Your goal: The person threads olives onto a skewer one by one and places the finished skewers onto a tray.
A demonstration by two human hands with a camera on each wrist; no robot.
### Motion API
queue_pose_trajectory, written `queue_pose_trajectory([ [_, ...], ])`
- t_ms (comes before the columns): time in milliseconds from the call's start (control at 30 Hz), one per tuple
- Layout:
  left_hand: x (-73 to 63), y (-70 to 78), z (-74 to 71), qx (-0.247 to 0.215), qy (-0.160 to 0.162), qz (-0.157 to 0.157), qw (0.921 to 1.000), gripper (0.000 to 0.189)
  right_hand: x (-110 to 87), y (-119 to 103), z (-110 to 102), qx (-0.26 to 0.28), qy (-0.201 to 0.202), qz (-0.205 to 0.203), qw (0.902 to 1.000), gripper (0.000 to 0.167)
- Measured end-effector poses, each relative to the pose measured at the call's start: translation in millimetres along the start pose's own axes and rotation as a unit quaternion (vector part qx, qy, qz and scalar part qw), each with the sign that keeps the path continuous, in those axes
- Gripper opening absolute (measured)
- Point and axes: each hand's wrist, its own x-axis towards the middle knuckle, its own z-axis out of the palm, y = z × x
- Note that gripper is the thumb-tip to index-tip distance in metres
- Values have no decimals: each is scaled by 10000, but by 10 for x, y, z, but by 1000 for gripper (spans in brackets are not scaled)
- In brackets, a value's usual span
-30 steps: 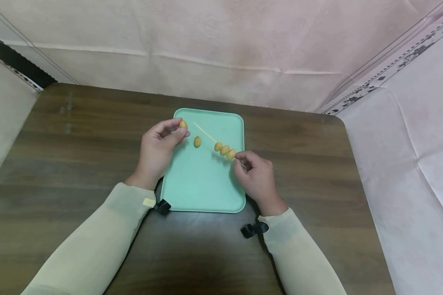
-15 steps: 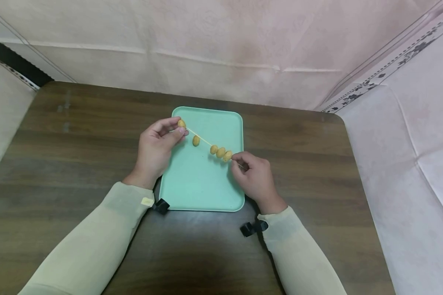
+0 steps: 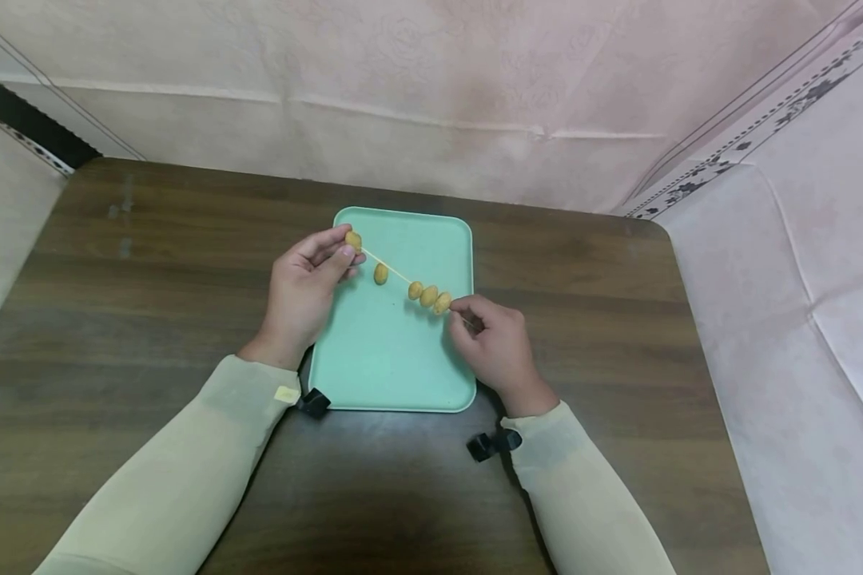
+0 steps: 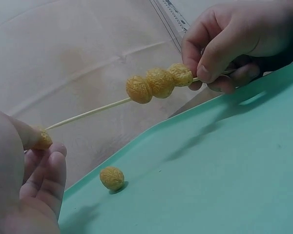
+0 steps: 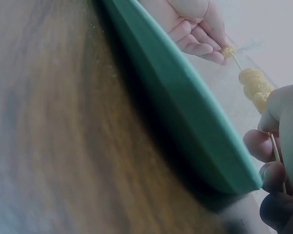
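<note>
Slanted skewer (image 4: 88,113), three threaded yellow balls (image 4: 159,83)

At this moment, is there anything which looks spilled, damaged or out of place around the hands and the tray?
Nothing stands out as spilled or damaged. The right hand holds the skewer bearing three wrinkled yellow balls; the left hand pinches another ball at the skewer's other end. One loose ball lies on the tray.

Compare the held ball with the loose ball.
The left hand pinches the held ball; the loose ball lies untouched on the tray. The held ball meets the stick; the loose ball is apart from it. The left hand partly hides the held ball; the loose ball shows clearly. Both are yellowish and wrinkled.
</note>
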Motion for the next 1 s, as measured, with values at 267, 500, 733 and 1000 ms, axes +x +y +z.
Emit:
queue_pose_trajectory([
  [267, -7, -10, 12, -64, 64, 60, 9999, 48, -4, 5, 0, 31, 9, -15, 10000, 12],
  [500, -15, -16, 24, 27, 153, 102, 9998, 49, -10, 0, 3, 5, 21, 19, 10000, 11],
  [733, -38, -12, 24, 609, 219, 308, 9974, 50, -8, 2, 1, -78, -23, 8, 10000, 12],
  [1000, -84, 0, 41, 1234, 493, 830, 9877, 41, -6, -15, -8, -107, -45, -61, 9999, 14],
])
